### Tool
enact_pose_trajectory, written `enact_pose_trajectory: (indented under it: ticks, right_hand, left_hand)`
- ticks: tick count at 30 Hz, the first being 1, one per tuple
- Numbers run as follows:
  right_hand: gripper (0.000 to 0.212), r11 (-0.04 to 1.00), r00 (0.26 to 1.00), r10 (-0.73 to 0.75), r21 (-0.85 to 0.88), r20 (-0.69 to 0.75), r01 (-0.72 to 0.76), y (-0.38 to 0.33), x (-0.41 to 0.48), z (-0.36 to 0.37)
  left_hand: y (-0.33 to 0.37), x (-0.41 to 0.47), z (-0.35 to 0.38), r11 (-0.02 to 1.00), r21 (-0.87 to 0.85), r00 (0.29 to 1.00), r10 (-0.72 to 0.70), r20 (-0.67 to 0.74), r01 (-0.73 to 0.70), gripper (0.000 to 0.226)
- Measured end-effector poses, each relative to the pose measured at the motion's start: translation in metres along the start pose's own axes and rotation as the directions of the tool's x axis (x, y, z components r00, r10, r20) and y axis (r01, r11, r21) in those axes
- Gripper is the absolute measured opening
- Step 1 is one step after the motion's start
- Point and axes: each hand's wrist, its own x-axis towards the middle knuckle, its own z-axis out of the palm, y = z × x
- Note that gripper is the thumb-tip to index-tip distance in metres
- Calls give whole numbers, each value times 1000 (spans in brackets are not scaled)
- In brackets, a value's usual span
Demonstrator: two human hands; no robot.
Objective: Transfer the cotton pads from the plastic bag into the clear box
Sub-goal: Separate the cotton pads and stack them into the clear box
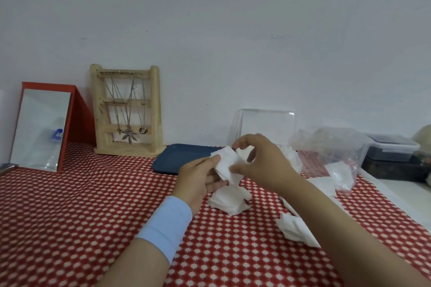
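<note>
Centre: left hand [200,177] and right hand [261,161] together pinch cotton pads [227,163], likely squaring them | clear box [265,126] just behind, within reach

1. The light is even, soft and fairly bright, and the wall [233,18] reads flat pale grey with a bluish cast.
2. Shadows are weak and soft-edged.
3. The cotton pads [227,163] are nearly blown out and show little texture.
4. There are pale glints on the clear box [268,121] and the plastic bag [331,144].
5. The whole frame is soft, and the left hand [200,179] and right hand [263,163] are slightly blurred.
6. Wide-angle distortion bends the tablecloth [70,216] at the near left and right.
</note>
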Motion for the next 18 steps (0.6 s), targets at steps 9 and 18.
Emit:
enact_pose_trajectory:
  ticks: [9,18]
  right_hand:
    - [21,958,966,-255,-124,36,258,1,1,-1]
    - [5,819,988,119,572,-99,-41,-2,7,-26]
  left_hand:
    - [6,-3,-4,986,-59,984,-152,90,157,29]
    - [6,0,-5,995,-44,995,-95,-18,94,20]
